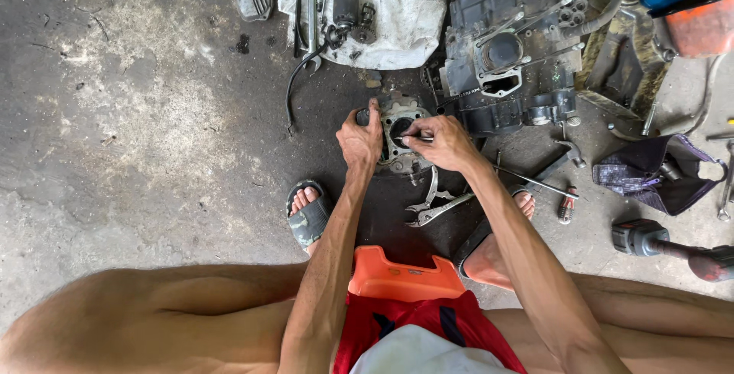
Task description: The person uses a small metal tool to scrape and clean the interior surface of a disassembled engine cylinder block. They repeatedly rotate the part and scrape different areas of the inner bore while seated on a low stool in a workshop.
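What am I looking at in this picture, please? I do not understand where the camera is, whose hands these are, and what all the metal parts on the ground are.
The camera sits on a person's head and looks down, so you see that person's own arms, knees and sandalled feet. The person sits on an orange stool over a concrete floor.

The left hand steadies a round metal engine part on the floor. The right hand holds a thin metal tool against its opening.

Around them lie locking pliers, a larger dark engine block, a white cloth with wrenches and parts on it, and a power drill.
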